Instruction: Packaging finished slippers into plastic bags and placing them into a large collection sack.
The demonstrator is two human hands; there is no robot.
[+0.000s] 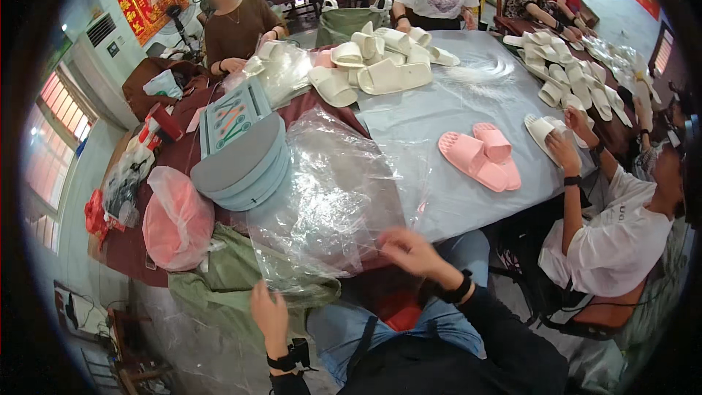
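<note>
Clear bag [314, 194], pale-pink slippers [468, 159], cream slippers [398, 77], tablecloth [126, 247] — dark maroon

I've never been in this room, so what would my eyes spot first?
Probably the bright pink slippers, lying on the grey table right of the middle. Next, perhaps the cream slippers piled farther back. Then maybe the shiny clear plastic, just left of the middle.

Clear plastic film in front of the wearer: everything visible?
The clear plastic film is transparent, glossy and crinkled, with bright reflections; its number of layers can't be told. It lies spread over the maroon cloth, its right part reaching the grey table covering, its near end over green cloth. The left hand is at its near left corner, the blurred right hand by its right edge; firm grip is unclear.
</note>
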